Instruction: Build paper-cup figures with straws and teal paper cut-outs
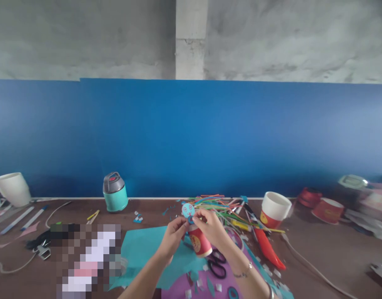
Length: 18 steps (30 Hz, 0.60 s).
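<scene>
The cup (200,241) is above the right part of the blue sheet (144,253), tilted; whether it touches the sheet I cannot tell. It is red, with a round yellow badge on its side and a pale edge at its lower end. At its upper end is a small dark-blue ring (191,220), and above that a light-blue disc (187,210) bearing a face drawn in red: two ringed eyes and a mouth. The left hand (173,236) and right hand (211,226) are over the sheet, the fingers of each nearly closed, pinching the ring from either side. Right of the sheet lie black scissors (218,265) and a red tool (268,249); beyond it are coloured sticks (211,202) on the table (305,253).
</scene>
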{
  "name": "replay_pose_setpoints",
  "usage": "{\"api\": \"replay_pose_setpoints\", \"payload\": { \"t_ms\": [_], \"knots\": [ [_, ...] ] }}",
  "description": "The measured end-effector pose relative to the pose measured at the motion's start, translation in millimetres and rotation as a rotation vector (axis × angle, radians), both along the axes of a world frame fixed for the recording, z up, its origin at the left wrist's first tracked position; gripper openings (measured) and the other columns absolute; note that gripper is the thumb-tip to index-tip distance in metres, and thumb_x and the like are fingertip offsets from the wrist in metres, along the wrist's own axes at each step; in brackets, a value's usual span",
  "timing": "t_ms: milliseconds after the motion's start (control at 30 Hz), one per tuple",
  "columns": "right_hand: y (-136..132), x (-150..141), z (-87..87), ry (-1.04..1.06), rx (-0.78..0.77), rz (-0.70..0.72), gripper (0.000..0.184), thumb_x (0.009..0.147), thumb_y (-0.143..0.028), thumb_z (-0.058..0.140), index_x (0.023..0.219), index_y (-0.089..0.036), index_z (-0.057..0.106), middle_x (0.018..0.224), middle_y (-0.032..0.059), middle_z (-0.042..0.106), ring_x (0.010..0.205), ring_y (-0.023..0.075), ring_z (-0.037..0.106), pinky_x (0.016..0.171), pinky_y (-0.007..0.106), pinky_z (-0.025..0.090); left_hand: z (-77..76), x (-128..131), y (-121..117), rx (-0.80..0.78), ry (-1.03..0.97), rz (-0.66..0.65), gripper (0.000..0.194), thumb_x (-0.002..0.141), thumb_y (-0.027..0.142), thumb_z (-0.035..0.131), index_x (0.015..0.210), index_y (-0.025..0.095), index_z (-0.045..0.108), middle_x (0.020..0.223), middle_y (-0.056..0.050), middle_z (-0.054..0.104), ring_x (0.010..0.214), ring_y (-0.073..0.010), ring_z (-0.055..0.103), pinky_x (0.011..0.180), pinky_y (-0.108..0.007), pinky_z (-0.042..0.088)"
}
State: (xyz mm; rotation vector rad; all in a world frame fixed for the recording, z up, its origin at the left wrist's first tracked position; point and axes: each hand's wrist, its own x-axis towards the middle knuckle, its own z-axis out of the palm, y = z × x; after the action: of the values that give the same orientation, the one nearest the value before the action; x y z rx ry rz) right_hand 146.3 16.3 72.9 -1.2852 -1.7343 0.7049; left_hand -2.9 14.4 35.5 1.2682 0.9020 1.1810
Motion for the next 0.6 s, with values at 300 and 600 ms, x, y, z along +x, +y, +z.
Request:
{"api": "replay_pose_setpoints", "payload": {
  "t_ms": [300,600],
  "knots": [
    [-1,3,2.4,-0.068,0.044,-0.019,0.018,0.078,-0.026,0.049,0.064,-0.017,0.057,0.059,-0.0005,0.055,0.058,0.0141,0.049,0.057,0.023,0.034,0.7,0,-2,0.011,0.014,-0.01,0.04,0.071,0.055,0.066,0.073,0.015,0.062,0.061,0.004,0.046,0.056,-0.0095,0.037,0.053,-0.022,0.031],
    [-11,10,17.4,-0.178,0.178,-0.002,0.012,0.082,-0.019,0.044,0.078,-0.02,0.055,0.072,0.0014,0.062,0.066,0.0158,0.055,0.063,0.025,0.038,5.1,1,-4,-0.034,-0.013,-0.002,0.045,0.065,0.059,0.069,0.075,0.015,0.066,0.06,0.004,0.049,0.055,-0.0093,0.037,0.053,-0.022,0.029]
  ]
}}
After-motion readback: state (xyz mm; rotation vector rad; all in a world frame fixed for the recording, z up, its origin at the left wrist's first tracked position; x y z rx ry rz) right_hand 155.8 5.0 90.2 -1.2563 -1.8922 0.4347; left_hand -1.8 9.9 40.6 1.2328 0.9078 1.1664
